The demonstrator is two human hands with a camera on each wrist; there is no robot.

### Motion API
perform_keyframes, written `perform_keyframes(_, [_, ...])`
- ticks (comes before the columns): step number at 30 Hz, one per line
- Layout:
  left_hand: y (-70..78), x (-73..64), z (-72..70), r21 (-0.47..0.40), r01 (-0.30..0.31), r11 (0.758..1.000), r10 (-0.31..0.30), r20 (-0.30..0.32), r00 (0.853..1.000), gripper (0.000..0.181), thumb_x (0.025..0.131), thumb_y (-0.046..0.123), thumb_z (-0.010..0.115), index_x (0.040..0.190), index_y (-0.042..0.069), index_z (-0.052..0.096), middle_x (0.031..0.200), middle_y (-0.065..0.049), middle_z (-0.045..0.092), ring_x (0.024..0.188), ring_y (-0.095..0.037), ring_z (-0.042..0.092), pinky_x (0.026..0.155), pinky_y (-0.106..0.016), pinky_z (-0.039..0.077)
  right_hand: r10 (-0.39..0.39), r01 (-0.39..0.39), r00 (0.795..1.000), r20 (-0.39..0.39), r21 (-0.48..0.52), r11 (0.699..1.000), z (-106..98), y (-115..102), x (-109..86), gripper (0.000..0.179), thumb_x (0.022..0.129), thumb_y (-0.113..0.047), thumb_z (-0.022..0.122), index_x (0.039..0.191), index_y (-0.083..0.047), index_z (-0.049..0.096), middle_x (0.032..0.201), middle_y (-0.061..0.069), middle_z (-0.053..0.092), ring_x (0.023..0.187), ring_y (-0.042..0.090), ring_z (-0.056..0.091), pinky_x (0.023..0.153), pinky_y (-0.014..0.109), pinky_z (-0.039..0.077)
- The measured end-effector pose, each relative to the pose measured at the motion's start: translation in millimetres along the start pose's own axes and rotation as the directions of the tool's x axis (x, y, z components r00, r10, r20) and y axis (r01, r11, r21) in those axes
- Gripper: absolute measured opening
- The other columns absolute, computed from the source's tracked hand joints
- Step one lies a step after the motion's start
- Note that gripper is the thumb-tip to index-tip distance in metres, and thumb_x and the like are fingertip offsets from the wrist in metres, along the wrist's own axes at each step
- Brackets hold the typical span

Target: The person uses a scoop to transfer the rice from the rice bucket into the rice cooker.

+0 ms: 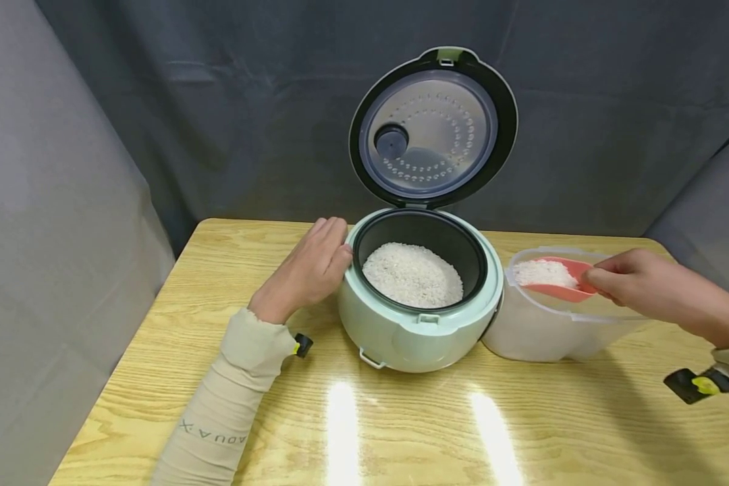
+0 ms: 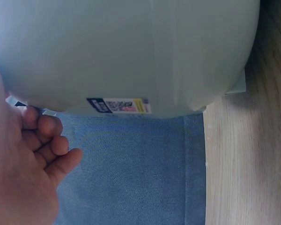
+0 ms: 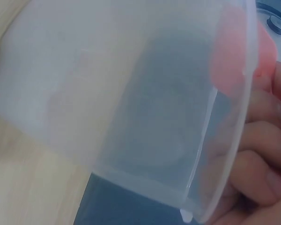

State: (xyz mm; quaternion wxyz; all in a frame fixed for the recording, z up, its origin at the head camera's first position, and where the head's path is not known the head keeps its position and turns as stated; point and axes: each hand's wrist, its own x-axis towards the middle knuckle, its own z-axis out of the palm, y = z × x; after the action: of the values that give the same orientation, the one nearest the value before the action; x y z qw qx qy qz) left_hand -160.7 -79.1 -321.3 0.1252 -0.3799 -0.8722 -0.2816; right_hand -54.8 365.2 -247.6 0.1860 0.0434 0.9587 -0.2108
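Note:
A pale green rice cooker (image 1: pixel 410 347) stands with its lid (image 1: pixel 431 128) raised. White rice (image 1: pixel 413 275) lies in its dark inner pot (image 1: pixel 462 250). My left hand (image 1: pixel 312 263) rests against the cooker's left rim, its fingers loosely bent beside the body in the left wrist view. My right hand (image 1: pixel 644 280) grips a pink scoop (image 1: pixel 561 292) by its handle. White rice (image 1: pixel 543 272) fills the scoop, which is over the rim of a translucent plastic container (image 1: pixel 541 337). Through the container's wall, the right wrist view shows the scoop (image 3: pixel 234 51) blurred.
The container stands close against the cooker's right side on a wooden table (image 1: pixel 267 418). A dark grey curtain (image 1: pixel 249 121) hangs behind the table, with lighter grey cloth (image 1: pixel 48 202) at the left. A latch (image 1: pixel 428 318) sits on the cooker's front rim.

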Motion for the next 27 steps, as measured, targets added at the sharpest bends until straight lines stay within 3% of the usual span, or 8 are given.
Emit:
perform_keyframes(4, [-0.6,-0.6,-0.2,0.005,-0.006,1.000,0.006,-0.006,1.000,0.021,0.098,0.022,0.030,0.088,0.009,0.043,0.084,-0.006,0.041,0.082,-0.024,0.037,0.078,-0.033,0.031,0.031,-0.031,0.999,-0.034,0.000,1.000,0.7,0.3,-1.3,0.044,0.104,-0.034,0.041,0.066,-0.014,0.053,0.065,-0.005,0.038,0.056,0.011,0.032,0.052,0.034,0.030])
perform_keyframes(7, [-0.6,-1.2,-0.3,0.009,-0.011,1.000,0.012,-0.011,1.000,0.021,0.098,0.022,0.031,0.088,0.009,0.043,0.084,-0.006,0.041,0.082,-0.024,0.037,0.078,-0.032,0.031,0.030,-0.029,0.999,-0.044,0.005,1.000,0.4,3.0,-3.4,0.047,0.108,-0.036,0.039,0.072,-0.011,0.058,0.067,-0.003,0.040,0.058,0.013,0.034,0.053,0.033,0.030])
perform_keyframes(10, [-1.1,-1.6,0.0,0.009,-0.010,1.000,0.010,-0.013,1.000,0.021,0.099,0.022,0.031,0.088,0.009,0.043,0.084,-0.006,0.040,0.082,-0.024,0.037,0.078,-0.032,0.031,0.016,-0.015,0.998,-0.069,0.005,1.000,1.0,5.1,-5.3,0.048,0.109,-0.036,0.037,0.077,-0.008,0.060,0.067,-0.003,0.039,0.058,0.014,0.033,0.054,0.033,0.029])
perform_keyframes(19, [-0.7,-1.6,-0.3,0.002,-0.002,1.000,0.002,-0.002,1.000,0.021,0.098,0.023,0.030,0.089,0.009,0.043,0.085,-0.006,0.040,0.083,-0.023,0.036,0.078,-0.032,0.031,-0.009,0.015,0.986,-0.167,0.037,0.999,2.2,2.0,-12.9,0.045,0.107,-0.035,0.038,0.072,-0.010,0.052,0.063,-0.006,0.035,0.053,0.012,0.027,0.050,0.035,0.027])
perform_keyframes(27, [-0.2,-0.1,-0.2,0.001,-0.012,1.000,0.012,-0.005,1.000,0.021,0.099,0.023,0.031,0.089,0.010,0.043,0.085,-0.005,0.040,0.083,-0.023,0.036,0.079,-0.032,0.030,-0.029,0.038,0.978,-0.208,0.039,0.999,-2.1,-14.4,-17.4,0.048,0.106,-0.041,0.043,0.076,-0.007,0.057,0.062,-0.007,0.036,0.050,0.013,0.027,0.047,0.032,0.026])
